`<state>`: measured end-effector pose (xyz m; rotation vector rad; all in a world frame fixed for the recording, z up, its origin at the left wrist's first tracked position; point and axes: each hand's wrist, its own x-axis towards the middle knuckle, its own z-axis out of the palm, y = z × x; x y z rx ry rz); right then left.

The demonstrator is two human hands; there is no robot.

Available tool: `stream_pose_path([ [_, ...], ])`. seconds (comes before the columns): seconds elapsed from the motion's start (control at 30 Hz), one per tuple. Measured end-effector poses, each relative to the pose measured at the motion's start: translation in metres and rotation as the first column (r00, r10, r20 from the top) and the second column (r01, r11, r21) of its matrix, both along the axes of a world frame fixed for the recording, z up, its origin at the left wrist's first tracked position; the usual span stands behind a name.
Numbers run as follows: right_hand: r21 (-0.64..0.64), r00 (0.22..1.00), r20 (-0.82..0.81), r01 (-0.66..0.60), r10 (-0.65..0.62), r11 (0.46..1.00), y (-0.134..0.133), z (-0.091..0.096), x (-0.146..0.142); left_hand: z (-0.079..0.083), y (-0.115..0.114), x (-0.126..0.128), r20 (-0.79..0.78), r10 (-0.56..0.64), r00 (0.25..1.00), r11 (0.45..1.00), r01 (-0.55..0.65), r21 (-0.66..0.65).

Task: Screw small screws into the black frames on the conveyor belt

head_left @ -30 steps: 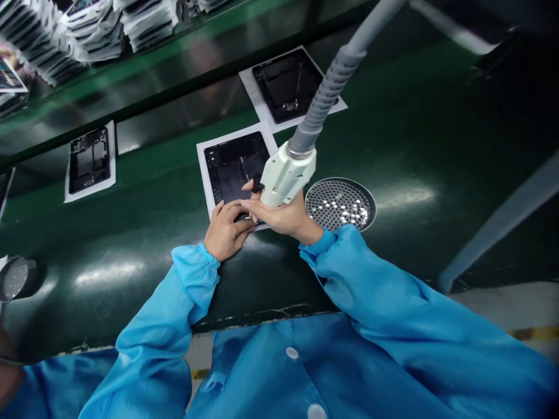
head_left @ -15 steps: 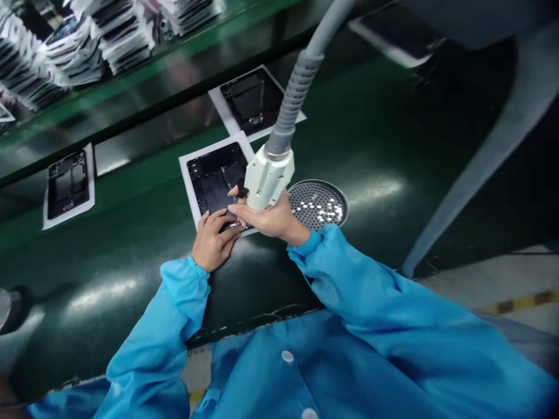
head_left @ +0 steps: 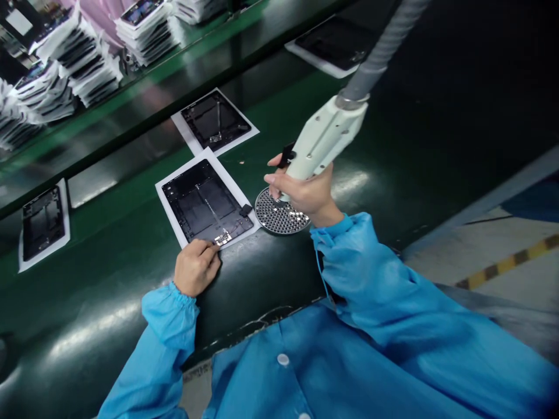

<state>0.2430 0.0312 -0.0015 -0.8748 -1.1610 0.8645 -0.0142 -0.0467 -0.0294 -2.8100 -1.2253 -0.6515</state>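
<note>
My right hand (head_left: 303, 195) grips a pale green power screwdriver (head_left: 325, 139) that hangs from a grey ribbed hose (head_left: 384, 49). Its tip points down over a round perforated screw tray (head_left: 275, 215). My left hand (head_left: 196, 267) rests with curled fingers on the near edge of a white sheet (head_left: 174, 224) that carries an open black tablet shell (head_left: 205, 203). A small metal part (head_left: 222, 237) sits on the shell just beyond my left fingers.
The green conveyor belt (head_left: 109, 302) carries more black shells on white sheets at the left (head_left: 41, 221), behind (head_left: 213, 119) and at the far right (head_left: 334, 43). Stacks of trays (head_left: 91, 64) fill the shelf beyond. The floor with a yellow stripe (head_left: 502, 265) lies to the right.
My right hand has lifted the screwdriver off the tablet shell and swung it right, over the screw tray. My left hand slid back to the sheet's near edge. The view shifted.
</note>
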Motion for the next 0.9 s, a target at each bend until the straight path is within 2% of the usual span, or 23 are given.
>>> stream_pose_path([
  [0.1,-0.021,1.0,0.022,0.024,-0.023,1.0,0.002,0.0,-0.004,-0.003,-0.001,-0.001,0.039,0.041,0.998,0.998,-0.043,0.035],
  [0.27,-0.027,0.998,0.054,0.029,-0.028,0.999,0.003,-0.001,-0.004,-0.011,-0.001,-0.003,0.014,0.109,0.994,0.993,-0.11,0.042],
  [0.53,-0.044,0.996,0.085,0.033,-0.029,0.998,0.004,-0.005,-0.004,-0.014,-0.003,-0.003,0.04,0.131,0.991,0.991,-0.13,-0.033],
  [0.9,-0.099,0.993,0.116,0.03,-0.018,0.995,0.004,-0.005,-0.004,-0.015,-0.003,-0.005,0.064,0.115,0.991,0.993,-0.114,-0.024],
])
